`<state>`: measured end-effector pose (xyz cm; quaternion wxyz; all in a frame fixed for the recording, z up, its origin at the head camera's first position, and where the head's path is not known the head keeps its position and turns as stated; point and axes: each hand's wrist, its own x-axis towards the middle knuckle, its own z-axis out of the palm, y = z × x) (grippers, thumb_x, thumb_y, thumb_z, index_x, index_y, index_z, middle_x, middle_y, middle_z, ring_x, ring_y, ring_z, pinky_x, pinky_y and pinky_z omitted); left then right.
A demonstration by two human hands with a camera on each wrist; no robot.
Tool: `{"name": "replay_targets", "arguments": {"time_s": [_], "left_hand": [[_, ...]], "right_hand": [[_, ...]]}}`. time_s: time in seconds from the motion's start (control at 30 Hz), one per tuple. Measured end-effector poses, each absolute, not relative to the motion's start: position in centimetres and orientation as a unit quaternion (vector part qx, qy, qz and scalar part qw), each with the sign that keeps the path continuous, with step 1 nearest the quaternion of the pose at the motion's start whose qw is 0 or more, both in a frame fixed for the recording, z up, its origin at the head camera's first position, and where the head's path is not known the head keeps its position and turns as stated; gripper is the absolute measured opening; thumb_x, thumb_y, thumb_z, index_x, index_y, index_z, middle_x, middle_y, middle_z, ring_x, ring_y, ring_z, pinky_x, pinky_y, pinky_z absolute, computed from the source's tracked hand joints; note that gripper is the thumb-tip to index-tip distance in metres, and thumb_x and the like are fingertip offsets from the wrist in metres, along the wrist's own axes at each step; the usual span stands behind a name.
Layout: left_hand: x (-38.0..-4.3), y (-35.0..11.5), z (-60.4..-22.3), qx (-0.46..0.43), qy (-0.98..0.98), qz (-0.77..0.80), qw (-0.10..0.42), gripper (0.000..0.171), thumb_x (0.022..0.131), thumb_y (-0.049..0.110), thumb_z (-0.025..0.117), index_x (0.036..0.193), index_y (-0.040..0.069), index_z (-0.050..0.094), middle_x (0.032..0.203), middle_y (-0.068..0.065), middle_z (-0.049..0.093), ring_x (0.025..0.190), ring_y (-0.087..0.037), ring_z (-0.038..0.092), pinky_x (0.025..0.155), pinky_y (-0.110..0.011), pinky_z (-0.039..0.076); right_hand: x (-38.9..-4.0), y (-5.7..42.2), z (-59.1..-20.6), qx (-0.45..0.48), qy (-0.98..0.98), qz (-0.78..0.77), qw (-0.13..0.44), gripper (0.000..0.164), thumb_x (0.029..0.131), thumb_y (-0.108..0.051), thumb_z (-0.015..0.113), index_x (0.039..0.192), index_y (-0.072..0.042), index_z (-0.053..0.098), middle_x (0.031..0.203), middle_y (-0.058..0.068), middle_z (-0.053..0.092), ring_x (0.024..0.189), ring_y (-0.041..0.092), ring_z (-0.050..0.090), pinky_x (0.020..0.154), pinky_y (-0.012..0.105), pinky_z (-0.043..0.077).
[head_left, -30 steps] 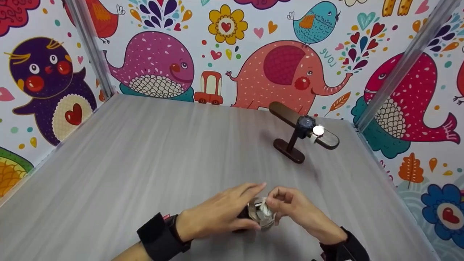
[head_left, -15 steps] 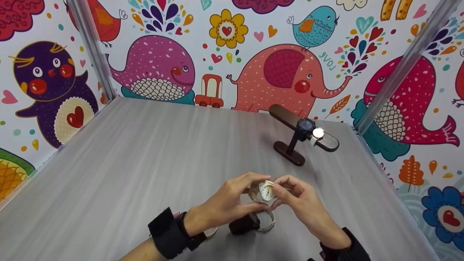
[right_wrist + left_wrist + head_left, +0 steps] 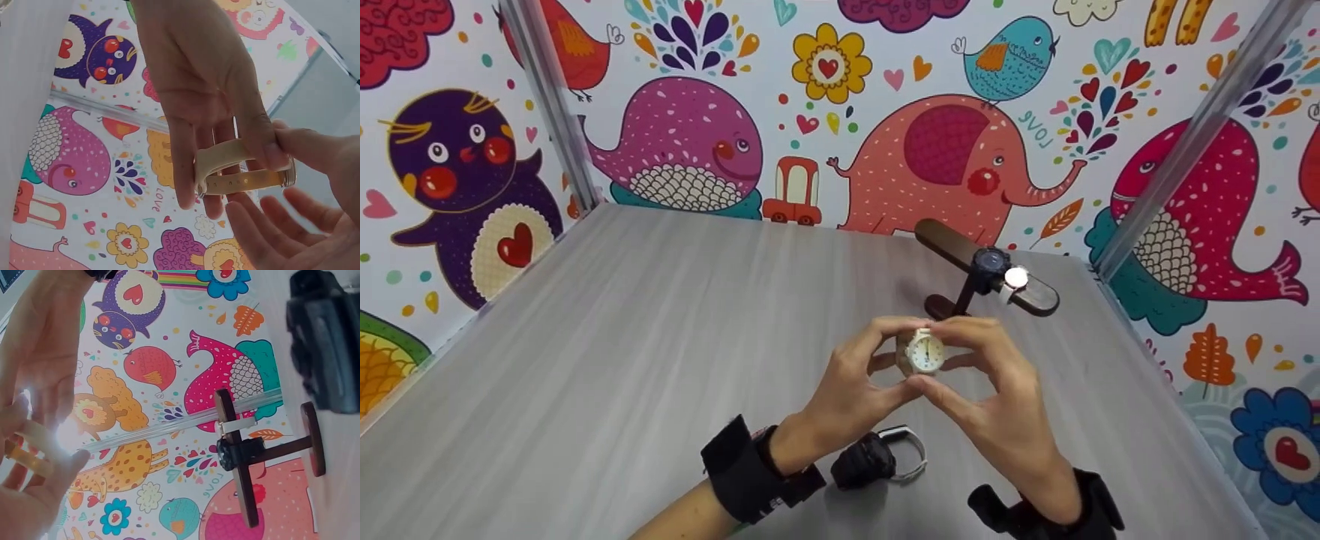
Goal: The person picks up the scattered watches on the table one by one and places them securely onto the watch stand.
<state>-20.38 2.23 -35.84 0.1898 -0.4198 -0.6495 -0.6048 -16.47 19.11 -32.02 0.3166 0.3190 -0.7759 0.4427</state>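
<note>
A cream wristwatch [image 3: 925,352] with a round pale dial is held up over the table, its dial facing the head camera. My left hand [image 3: 859,386] pinches it from the left, thumb below and fingers above. From the other side my right hand [image 3: 1005,379] grips it the same way. In the right wrist view the cream strap [image 3: 225,157] forms a loop, and the right thumb presses on it. Bright glare covers part of the left wrist view near the fingers.
A brown T-shaped watch stand [image 3: 941,241] at the back right carries a black watch [image 3: 991,261] and a white-strapped watch [image 3: 1015,278]. Below the hands, a black watch [image 3: 862,461] and a pale-banded watch [image 3: 915,457] lie on the grey table [image 3: 697,315]. Printed walls surround it.
Both hands have lifted the cream watch off the table and carried it forward, towards the stand. Its dial has turned to face the head camera. The two watches left behind have come into view.
</note>
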Motion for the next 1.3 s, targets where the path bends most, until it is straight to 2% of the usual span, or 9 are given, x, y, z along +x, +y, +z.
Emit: {"name": "replay_targets", "arguments": {"time_s": [0.33, 0.47, 0.6, 0.7, 0.87, 0.93, 1.03, 1.17, 1.3], "left_hand": [[-20.6, 2.0, -35.9, -0.411, -0.666, -0.581, 0.225, 0.055, 0.086, 0.009, 0.078, 0.132, -0.004, 0.051, 0.136, -0.022, 0.051, 0.123, -0.032, 0.06, 0.095, -0.027, 0.056], [-20.8, 1.8, -35.8, -0.414, -0.671, -0.575, 0.217, 0.055, 0.087, 0.01, 0.077, 0.133, -0.004, 0.05, 0.135, -0.021, 0.052, 0.124, -0.032, 0.059, 0.095, -0.026, 0.056], [-21.0, 1.2, -35.7, -0.429, -0.651, -0.6, 0.179, 0.053, 0.087, 0.008, 0.076, 0.133, -0.002, 0.052, 0.132, -0.02, 0.056, 0.122, -0.034, 0.059, 0.094, -0.028, 0.057], [-21.3, 0.9, -35.7, -0.44, -0.63, -0.623, 0.149, 0.045, 0.088, 0.006, 0.074, 0.129, -0.002, 0.056, 0.131, -0.022, 0.059, 0.122, -0.033, 0.061, 0.094, -0.031, 0.058], [-21.7, 0.4, -35.5, -0.44, -0.597, -0.662, 0.108, 0.026, 0.092, 0.01, 0.069, 0.111, -0.006, 0.064, 0.129, -0.028, 0.062, 0.121, -0.021, 0.065, 0.092, -0.035, 0.059], [-21.8, 0.2, -35.4, -0.436, -0.587, -0.675, 0.091, 0.03, 0.094, 0.017, 0.067, 0.11, -0.009, 0.065, 0.125, -0.03, 0.064, 0.118, -0.014, 0.066, 0.091, -0.036, 0.059], [-22.0, -0.2, -35.3, -0.438, -0.574, -0.689, 0.062, 0.047, 0.095, 0.03, 0.062, 0.113, -0.013, 0.063, 0.116, -0.035, 0.064, 0.109, -0.006, 0.068, 0.09, -0.037, 0.06], [-22.3, -0.4, -35.1, -0.451, -0.548, -0.704, 0.0, 0.063, 0.097, 0.039, 0.056, 0.119, -0.02, 0.056, 0.109, -0.042, 0.059, 0.101, -0.004, 0.071, 0.087, -0.04, 0.061], [-22.4, -0.6, -34.9, -0.471, -0.532, -0.701, -0.063, 0.068, 0.099, 0.042, 0.051, 0.122, -0.022, 0.051, 0.11, -0.046, 0.054, 0.098, -0.007, 0.072, 0.084, -0.042, 0.061]], "right_hand": [[-17.2, 19.3, -32.5, 0.325, -0.772, 0.393, 0.381, 0.042, 0.074, -0.01, 0.088, 0.111, -0.002, 0.07, 0.107, 0.012, 0.067, 0.099, 0.008, 0.064, 0.081, 0.014, 0.055], [-17.1, 19.3, -32.6, 0.303, -0.771, 0.403, 0.389, 0.043, 0.072, -0.006, 0.089, 0.109, 0.001, 0.068, 0.105, 0.013, 0.066, 0.098, 0.006, 0.063, 0.081, 0.013, 0.054], [-16.9, 19.1, -32.7, 0.271, -0.778, 0.423, 0.376, 0.046, 0.068, 0.005, 0.087, 0.108, 0.003, 0.064, 0.104, 0.011, 0.063, 0.097, 0.004, 0.061, 0.081, 0.014, 0.053], [-16.7, 19.1, -32.7, 0.256, -0.787, 0.429, 0.363, 0.045, 0.07, 0.005, 0.086, 0.108, 0.002, 0.063, 0.104, 0.009, 0.062, 0.097, 0.003, 0.06, 0.081, 0.014, 0.053], [-16.6, 19.3, -32.6, 0.266, -0.787, 0.425, 0.358, 0.044, 0.069, 0.006, 0.086, 0.107, 0.001, 0.065, 0.102, 0.009, 0.066, 0.098, 0.003, 0.062, 0.079, 0.014, 0.053], [-16.5, 19.6, -32.4, 0.276, -0.786, 0.425, 0.354, 0.044, 0.068, 0.005, 0.087, 0.107, 0.0, 0.067, 0.101, 0.009, 0.068, 0.098, 0.003, 0.063, 0.078, 0.014, 0.054], [-16.7, 20.0, -32.1, 0.298, -0.781, 0.428, 0.344, 0.044, 0.069, 0.002, 0.087, 0.109, -0.001, 0.068, 0.102, 0.007, 0.069, 0.098, 0.004, 0.064, 0.077, 0.015, 0.055], [-17.1, 20.6, -31.9, 0.351, -0.758, 0.438, 0.332, 0.047, 0.072, -0.003, 0.086, 0.114, 0.003, 0.067, 0.107, 0.009, 0.068, 0.102, 0.007, 0.064, 0.079, 0.015, 0.054], [-17.5, 21.1, -32.0, 0.417, -0.73, 0.445, 0.309, 0.052, 0.078, -0.009, 0.083, 0.122, 0.009, 0.063, 0.119, 0.011, 0.065, 0.112, 0.011, 0.062, 0.083, 0.016, 0.054]]}}
